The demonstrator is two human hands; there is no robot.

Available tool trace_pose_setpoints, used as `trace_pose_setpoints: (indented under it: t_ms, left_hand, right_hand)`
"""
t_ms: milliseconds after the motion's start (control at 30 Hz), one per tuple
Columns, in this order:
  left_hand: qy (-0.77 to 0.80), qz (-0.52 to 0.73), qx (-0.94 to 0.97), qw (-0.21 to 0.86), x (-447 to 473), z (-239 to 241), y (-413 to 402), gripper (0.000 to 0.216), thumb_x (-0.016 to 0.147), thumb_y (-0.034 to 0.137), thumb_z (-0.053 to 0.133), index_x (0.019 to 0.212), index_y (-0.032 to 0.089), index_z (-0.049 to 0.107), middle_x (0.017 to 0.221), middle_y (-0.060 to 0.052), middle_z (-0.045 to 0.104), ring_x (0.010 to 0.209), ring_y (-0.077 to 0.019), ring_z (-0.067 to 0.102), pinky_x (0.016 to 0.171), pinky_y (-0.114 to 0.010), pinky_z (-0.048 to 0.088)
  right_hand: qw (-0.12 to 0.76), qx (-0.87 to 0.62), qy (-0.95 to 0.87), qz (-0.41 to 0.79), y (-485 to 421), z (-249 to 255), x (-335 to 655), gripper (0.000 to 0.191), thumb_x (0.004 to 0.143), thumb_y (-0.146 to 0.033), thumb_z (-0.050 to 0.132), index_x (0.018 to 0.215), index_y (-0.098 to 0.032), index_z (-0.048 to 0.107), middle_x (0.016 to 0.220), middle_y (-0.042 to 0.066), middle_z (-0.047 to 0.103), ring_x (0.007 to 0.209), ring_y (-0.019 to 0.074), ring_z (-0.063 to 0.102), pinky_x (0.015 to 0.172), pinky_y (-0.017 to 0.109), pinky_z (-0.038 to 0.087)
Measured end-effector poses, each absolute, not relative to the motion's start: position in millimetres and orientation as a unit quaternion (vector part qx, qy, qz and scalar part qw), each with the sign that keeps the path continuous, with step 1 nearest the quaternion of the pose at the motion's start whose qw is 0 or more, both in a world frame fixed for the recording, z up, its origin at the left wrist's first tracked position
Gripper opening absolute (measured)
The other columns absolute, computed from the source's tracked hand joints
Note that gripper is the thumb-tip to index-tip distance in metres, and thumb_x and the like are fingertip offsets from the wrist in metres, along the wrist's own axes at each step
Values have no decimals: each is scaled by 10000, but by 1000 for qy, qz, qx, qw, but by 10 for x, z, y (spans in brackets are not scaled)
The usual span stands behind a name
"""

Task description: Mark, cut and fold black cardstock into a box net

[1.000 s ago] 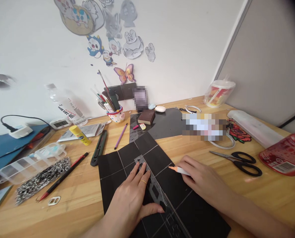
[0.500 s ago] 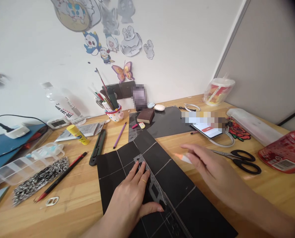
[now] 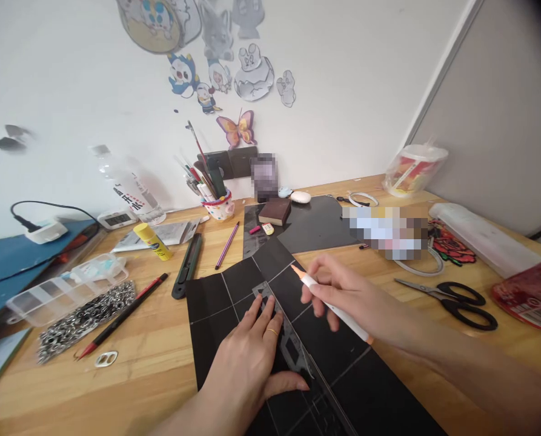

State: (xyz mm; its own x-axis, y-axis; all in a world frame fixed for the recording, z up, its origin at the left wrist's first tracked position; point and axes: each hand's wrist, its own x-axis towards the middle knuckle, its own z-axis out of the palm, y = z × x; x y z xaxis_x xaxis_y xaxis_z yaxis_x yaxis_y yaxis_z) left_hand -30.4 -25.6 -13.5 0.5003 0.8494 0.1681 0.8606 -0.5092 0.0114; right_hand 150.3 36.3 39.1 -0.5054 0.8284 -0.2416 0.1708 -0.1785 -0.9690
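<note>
My left hand (image 3: 247,360) lies flat with fingers spread, pressing a clear stencil ruler (image 3: 292,350) down on a black sheet (image 3: 213,298). The sheet is marked with thin pale lines that form a grid. One long pale line runs along the ruler's right edge. Above the sheet, right of the ruler, my right hand (image 3: 349,287) is closed around a white pen (image 3: 352,324) with an orange tip. That tip points up and left over the sheet's far part. I cannot tell whether it touches the sheet.
Scissors (image 3: 456,300) lie to the right, near a red package (image 3: 529,290). On the left are a utility knife (image 3: 187,266), a glue stick (image 3: 152,242), a black-red pencil (image 3: 122,318) and metal rings (image 3: 86,318). A brown block (image 3: 274,211) rests on a dark sheet (image 3: 315,227) behind.
My right hand has moved left over the black sheet with the pen, whose white barrel now shows. My left hand stays on the ruler. The view has shifted slightly.
</note>
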Motion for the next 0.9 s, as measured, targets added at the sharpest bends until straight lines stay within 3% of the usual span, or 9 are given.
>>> trace_pose_setpoints:
  t_ms: [67,200,300,367,433,533,633,900]
  left_hand:
    - [-495,-68,-866,33,-305,-121,-251,841,614,693,507,1096,7,560,1184,-259,524,1136,-367,450,829,-439,494]
    - [-491,-74,-868,28,-315,-114,-240,860,598,701,517,1087,-5,570,1183,-269,517,1131,-377,447,836,-436,487]
    - [-500,-73,-863,19,-312,-116,-239,859,591,703,517,1092,8,569,1193,-257,514,1140,-369,444,843,-433,485]
    - [-506,-69,-859,12,-308,-116,-240,860,584,712,511,1091,20,571,1197,-247,516,1148,-365,439,841,-433,488]
    - [-510,-67,-858,7,-306,-115,-241,860,580,719,504,1085,26,575,1201,-243,516,1155,-362,433,844,-431,487]
    - [-508,-71,-859,7,-311,-113,-240,860,585,719,496,1086,25,571,1204,-245,510,1162,-358,425,849,-426,485]
    - [-503,-71,-861,10,-314,-111,-237,872,588,716,499,1091,7,567,1202,-256,507,1159,-362,425,851,-423,484]
    - [-510,-66,-858,5,-300,-119,-235,865,575,714,511,1080,15,572,1208,-257,497,1165,-356,414,870,-420,471]
  right_hand:
    - [252,-386,-531,711,402,356,1457,69,834,-227,478,840,-190,537,830,32,624,741,116,587,638,227,496]
    - [281,-308,-437,797,493,258,1412,256,766,-170,552,1019,-189,582,940,50,639,919,143,592,852,286,449]
    - [317,-336,-536,707,569,137,1364,267,742,-232,611,1006,-214,578,892,13,606,824,123,578,708,239,462]
    - [318,-376,-610,621,617,53,1315,186,810,-343,521,899,-202,604,768,-1,580,673,107,542,550,216,419]
    - [315,-402,-644,569,657,-19,1264,244,843,-363,445,796,-193,614,634,-20,536,569,99,491,473,212,358]
    - [312,-421,-670,526,686,-84,1210,107,798,-267,495,811,-214,587,542,-54,512,514,100,471,450,211,319]
    - [311,-428,-692,491,677,-89,1191,30,756,-213,523,772,-226,545,574,-64,536,527,101,489,466,210,322]
    - [294,-433,-728,443,663,-52,1159,58,742,-203,521,693,-218,548,609,-55,555,543,94,498,492,207,336]
